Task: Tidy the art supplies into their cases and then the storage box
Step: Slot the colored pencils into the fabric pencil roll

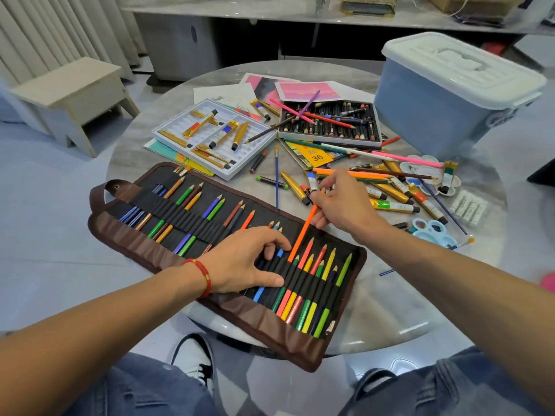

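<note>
A brown roll-up pencil case [144, 244] lies unrolled on the round table, its black elastic loops holding several coloured pencils. My left hand [246, 259] presses flat on the loops near the middle, fingers spread. My right hand [342, 205] pinches an orange pencil [303, 232] by its upper end, its lower end at a loop beside my left fingertips. Behind stand a white tray of gold paint tubes [210, 136] and a black box of oil pastels [330, 121]. The blue storage box [435, 103] with its white lid on sits at the back right.
Loose pencils, brushes and gold paint tubes [393, 202] lie scattered right of my right hand, with two palettes [432, 229] and sheets of paper [306, 90] behind. A beige stool [75, 94] stands on the floor to the left. My knees are under the table's near edge.
</note>
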`<state>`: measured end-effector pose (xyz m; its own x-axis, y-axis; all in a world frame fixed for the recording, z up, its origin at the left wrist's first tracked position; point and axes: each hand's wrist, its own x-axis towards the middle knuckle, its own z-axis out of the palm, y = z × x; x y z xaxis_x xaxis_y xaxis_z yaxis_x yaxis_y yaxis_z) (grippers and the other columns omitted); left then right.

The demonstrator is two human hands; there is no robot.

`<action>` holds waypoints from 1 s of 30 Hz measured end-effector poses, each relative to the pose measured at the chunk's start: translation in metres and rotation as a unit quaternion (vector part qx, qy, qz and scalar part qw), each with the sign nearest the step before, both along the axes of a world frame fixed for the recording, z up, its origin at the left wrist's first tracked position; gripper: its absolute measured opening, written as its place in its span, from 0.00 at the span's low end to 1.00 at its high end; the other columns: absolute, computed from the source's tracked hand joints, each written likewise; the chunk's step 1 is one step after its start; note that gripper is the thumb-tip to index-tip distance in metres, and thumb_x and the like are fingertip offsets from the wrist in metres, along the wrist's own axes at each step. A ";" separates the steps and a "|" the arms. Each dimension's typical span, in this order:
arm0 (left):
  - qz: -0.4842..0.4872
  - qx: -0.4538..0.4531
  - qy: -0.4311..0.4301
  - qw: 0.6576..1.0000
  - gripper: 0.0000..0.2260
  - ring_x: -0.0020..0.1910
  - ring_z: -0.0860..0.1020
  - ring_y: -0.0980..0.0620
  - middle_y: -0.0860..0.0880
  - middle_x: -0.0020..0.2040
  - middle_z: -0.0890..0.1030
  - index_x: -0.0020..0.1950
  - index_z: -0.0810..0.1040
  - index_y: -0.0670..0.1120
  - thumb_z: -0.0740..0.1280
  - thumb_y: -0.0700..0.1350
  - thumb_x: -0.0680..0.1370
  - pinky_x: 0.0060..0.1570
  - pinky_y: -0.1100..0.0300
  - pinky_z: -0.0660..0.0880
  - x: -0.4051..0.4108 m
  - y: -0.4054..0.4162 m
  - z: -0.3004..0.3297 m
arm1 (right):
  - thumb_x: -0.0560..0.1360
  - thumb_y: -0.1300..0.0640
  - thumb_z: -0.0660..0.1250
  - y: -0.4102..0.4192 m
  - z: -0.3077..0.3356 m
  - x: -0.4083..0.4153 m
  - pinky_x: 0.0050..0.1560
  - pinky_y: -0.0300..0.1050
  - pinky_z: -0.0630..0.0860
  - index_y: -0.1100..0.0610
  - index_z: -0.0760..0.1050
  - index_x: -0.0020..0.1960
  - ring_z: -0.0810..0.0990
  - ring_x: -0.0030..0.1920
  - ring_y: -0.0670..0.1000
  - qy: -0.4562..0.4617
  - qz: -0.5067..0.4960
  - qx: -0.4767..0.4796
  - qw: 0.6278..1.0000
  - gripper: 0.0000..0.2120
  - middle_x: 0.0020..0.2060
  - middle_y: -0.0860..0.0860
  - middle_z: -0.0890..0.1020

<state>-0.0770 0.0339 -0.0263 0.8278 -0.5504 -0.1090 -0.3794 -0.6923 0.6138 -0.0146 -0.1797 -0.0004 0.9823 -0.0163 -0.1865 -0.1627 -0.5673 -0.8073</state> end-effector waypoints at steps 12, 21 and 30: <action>-0.035 -0.017 0.126 0.991 0.23 0.41 0.67 0.58 0.55 0.48 0.72 0.68 0.74 0.58 0.74 0.44 0.75 0.46 0.66 0.72 0.009 0.007 0.008 | 0.82 0.52 0.59 -0.016 -0.005 -0.025 0.38 0.50 0.79 0.55 0.66 0.71 0.82 0.37 0.53 0.092 0.032 -0.115 0.989 0.18 0.42 0.56 0.84; -0.035 -0.025 0.126 0.991 0.23 0.39 0.67 0.58 0.56 0.47 0.72 0.68 0.75 0.58 0.74 0.43 0.75 0.44 0.66 0.71 0.010 0.006 0.004 | 0.81 0.56 0.61 0.001 0.018 -0.045 0.25 0.40 0.63 0.61 0.74 0.56 0.70 0.30 0.50 0.220 0.141 -0.048 0.964 0.09 0.39 0.57 0.81; -0.046 -0.033 0.115 0.992 0.23 0.39 0.68 0.59 0.56 0.47 0.72 0.68 0.75 0.56 0.74 0.44 0.75 0.44 0.67 0.72 0.014 0.006 0.000 | 0.81 0.46 0.61 0.017 0.000 -0.060 0.39 0.47 0.74 0.57 0.67 0.64 0.78 0.48 0.56 0.088 0.158 -0.261 0.948 0.18 0.52 0.55 0.79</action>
<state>-0.0631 0.0400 -0.0259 0.7312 -0.6343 -0.2509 -0.2838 -0.6174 0.7337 -0.0746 -0.1630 -0.0005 0.9075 0.1393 -0.3962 -0.0238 -0.9249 -0.3796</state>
